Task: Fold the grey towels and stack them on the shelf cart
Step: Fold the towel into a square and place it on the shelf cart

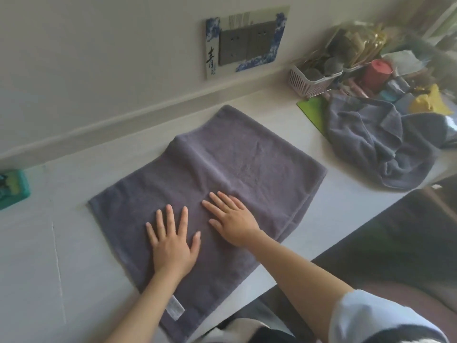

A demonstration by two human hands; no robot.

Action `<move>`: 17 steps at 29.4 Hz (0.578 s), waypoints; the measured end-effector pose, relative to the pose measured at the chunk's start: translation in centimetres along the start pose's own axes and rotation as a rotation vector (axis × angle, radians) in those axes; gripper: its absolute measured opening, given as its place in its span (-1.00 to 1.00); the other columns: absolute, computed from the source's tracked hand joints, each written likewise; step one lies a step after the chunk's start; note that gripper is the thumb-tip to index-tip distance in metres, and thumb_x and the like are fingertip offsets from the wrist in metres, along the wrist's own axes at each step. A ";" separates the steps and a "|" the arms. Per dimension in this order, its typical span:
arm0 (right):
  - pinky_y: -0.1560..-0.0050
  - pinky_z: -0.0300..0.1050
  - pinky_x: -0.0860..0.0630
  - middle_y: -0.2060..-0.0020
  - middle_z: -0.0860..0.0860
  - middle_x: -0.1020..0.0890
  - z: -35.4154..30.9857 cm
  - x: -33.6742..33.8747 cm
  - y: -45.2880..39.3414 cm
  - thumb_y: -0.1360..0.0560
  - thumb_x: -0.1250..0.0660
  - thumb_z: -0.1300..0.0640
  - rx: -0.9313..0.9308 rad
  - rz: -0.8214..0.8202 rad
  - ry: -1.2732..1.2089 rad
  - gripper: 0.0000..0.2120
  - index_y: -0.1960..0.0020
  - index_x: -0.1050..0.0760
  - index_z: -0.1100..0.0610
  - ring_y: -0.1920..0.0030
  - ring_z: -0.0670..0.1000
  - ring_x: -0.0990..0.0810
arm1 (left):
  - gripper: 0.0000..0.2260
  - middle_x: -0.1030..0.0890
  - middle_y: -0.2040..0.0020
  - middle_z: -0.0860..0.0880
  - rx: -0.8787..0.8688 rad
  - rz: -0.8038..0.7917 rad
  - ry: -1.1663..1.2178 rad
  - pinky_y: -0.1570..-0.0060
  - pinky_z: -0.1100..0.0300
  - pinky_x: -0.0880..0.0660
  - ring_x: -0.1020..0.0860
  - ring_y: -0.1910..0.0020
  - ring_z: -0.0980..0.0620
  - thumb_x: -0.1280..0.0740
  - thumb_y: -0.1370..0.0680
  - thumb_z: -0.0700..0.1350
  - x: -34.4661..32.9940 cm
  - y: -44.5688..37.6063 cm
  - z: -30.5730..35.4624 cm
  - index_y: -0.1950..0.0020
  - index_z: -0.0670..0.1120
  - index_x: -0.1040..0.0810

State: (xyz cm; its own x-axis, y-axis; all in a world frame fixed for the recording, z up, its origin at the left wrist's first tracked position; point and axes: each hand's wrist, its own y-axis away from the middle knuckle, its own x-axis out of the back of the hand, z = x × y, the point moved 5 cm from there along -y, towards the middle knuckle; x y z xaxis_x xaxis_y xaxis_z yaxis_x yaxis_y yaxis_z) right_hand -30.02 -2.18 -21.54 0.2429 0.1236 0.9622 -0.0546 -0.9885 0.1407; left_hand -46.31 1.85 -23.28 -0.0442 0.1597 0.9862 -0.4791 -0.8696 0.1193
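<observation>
— So where did the job stand just then?

— Both hands were flat on the grey towel (pixel 230 169), fingers straight and spread, gripping nothing. The left hand (pixel 173 246) pressed near the middle of the near half; the right hand (pixel 231 220) lay just beside it, a little farther in. The towel was spread on the white surface (pixel 49 256), looking folded once already, with a white label (pixel 175 309) showing at its near corner.

— What would have made that step go well?

— I'd say smoothing outward from the centre, toward the far and right edges, since a ridge ran across the cloth just beyond the fingertips. The near right corner hung slightly over the surface's edge, so squaring the edges first would have kept the next fold even.

— And the rest of the towels?

— A crumpled pile of grey towels (pixel 385 142) sat far right on the surface, well apart from the flat one, partly covering a green mat (pixel 312 110). Behind it stood a pink basket (pixel 309 81), a red cup (pixel 377 73) and blurred clutter I couldn't make out.

— Anything in the way?

— Not near the hands. A teal object (pixel 13 189) sat at the left edge, clear of the towel. A wall socket plate (pixel 247 43) hung on the far wall. The shelf cart wasn't in view, so I couldn't tell where the stack would go.
</observation>
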 end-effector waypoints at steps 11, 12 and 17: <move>-0.21 0.02 -0.20 -0.21 0.12 -0.37 11.5 5.5 -2.3 -0.45 -0.04 -0.05 -0.463 -0.080 0.073 -0.55 -0.21 -0.36 0.17 -0.19 0.17 -0.33 | -0.34 -0.02 -0.55 -0.20 0.384 0.015 0.128 -0.42 -0.26 0.18 0.05 -0.52 -0.26 0.13 -0.49 0.23 1.6 -9.7 2.0 -0.55 -0.01 -0.11; -0.25 0.04 -0.18 -0.26 0.13 -0.37 13.8 7.1 -5.0 -0.50 -0.05 -0.04 -0.556 0.005 -0.058 -0.57 -0.26 -0.35 0.17 -0.24 0.18 -0.31 | -0.35 -0.08 -0.55 -0.19 0.355 -0.016 0.082 -0.40 -0.28 0.16 0.01 -0.51 -0.27 0.13 -0.48 0.24 1.4 -11.2 1.9 -0.54 0.03 -0.14; -0.05 -0.04 -0.38 -0.09 0.14 -0.57 22.3 11.1 -13.7 -0.57 -0.16 0.02 -0.954 0.156 -0.703 -0.72 -0.14 -0.52 0.14 -0.06 0.14 -0.51 | -0.55 -0.51 -0.17 -0.19 0.411 0.229 0.106 -0.21 -0.32 -0.26 -0.40 -0.19 -0.27 -0.11 -0.45 0.12 1.8 -13.6 0.3 -0.16 -0.10 -0.57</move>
State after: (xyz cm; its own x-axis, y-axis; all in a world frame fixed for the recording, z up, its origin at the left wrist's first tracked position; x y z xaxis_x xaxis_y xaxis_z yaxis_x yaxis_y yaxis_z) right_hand -4.92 10.80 -17.97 0.6302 -0.3602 0.6878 -0.7555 -0.4887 0.4363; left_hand -39.64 13.88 -23.10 -0.2072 -0.0299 0.9778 -0.0608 -0.9972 -0.0434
